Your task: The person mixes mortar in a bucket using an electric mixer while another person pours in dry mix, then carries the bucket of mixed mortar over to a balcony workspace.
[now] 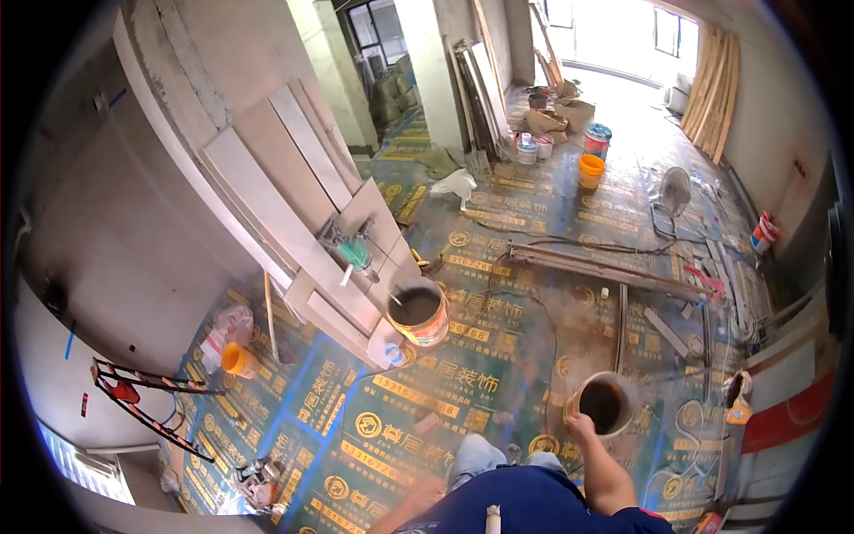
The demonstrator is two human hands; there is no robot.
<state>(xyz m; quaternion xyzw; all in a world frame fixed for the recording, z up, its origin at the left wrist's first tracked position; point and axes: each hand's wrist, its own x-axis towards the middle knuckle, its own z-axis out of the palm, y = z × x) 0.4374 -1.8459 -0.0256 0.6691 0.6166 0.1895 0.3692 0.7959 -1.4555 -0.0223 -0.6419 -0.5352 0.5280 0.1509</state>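
Note:
My right hand (583,428) is closed on the near left rim of a pale bucket (631,402). Dark contents, perhaps water, show inside the bucket, which is to the right of my legs. Low beside my left knee is my left hand (427,491), smeared and partly cut off from clear view, so its fingers do not show. On the floor ahead of it lies a small pinkish block (427,424). Farther forward, a second bucket (429,335) with grey contents and a stick leaning in it stands beside stacked tiles (338,313).
A green power tool (355,255) rests on the tiles. A long metal rail (614,272) crosses the printed floor covering (480,378). A fan (674,190), an orange bucket (591,171) and leaning boards (712,93) are farther back. At left are a smaller orange bucket (237,360) and a black frame (151,418).

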